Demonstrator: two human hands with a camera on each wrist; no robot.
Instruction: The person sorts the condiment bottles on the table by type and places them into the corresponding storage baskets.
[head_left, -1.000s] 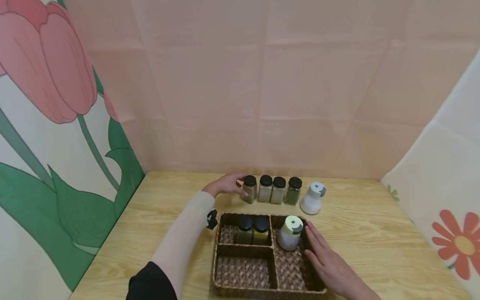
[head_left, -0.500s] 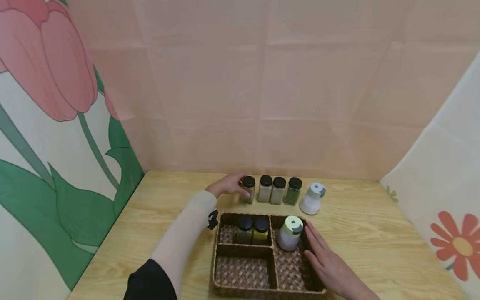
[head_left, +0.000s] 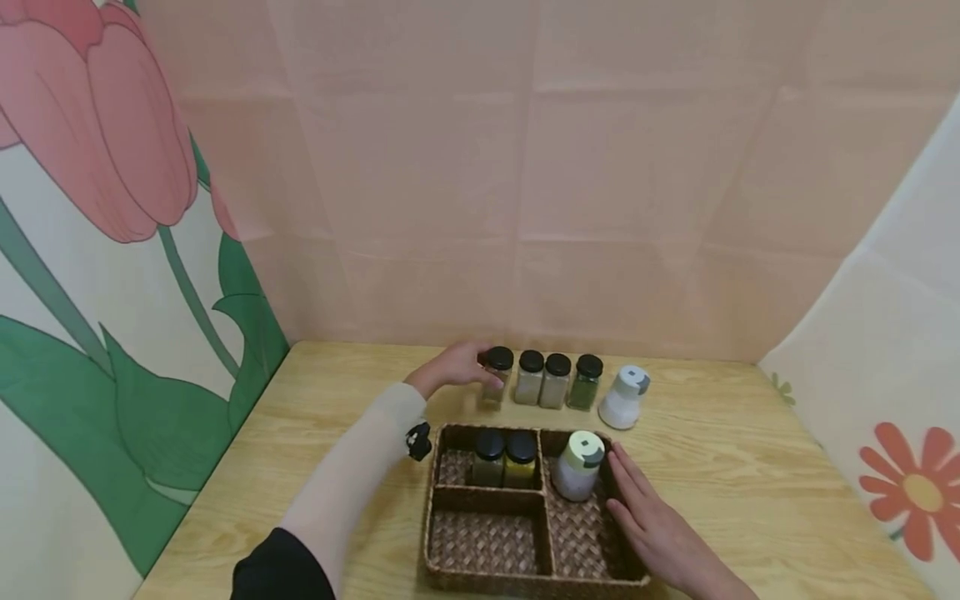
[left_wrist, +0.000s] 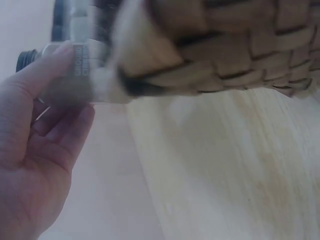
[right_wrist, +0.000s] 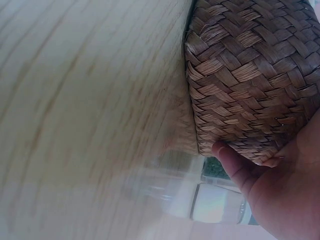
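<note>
At the back of the table my left hand grips a small glass spice jar with a black lid, the leftmost of a row. In the left wrist view, thumb and fingers lie on either side of this jar, and printed label lettering shows, blurred. My right hand rests on the right side of a brown woven divided basket, its fingers straight along the rim. The right wrist view shows that hand against the basket's outer wall. Two dark-lidded jars and a white shaker stand inside the basket.
Several black-lidded spice jars stand to the right of the gripped one. Beyond them is another white shaker with a grey-patterned cap. A pink cloth hangs behind the wooden table.
My left hand's fingers have drawn in around the jar, whose lid now sits slightly higher and leans a little. The right hand and basket have stayed in place.
</note>
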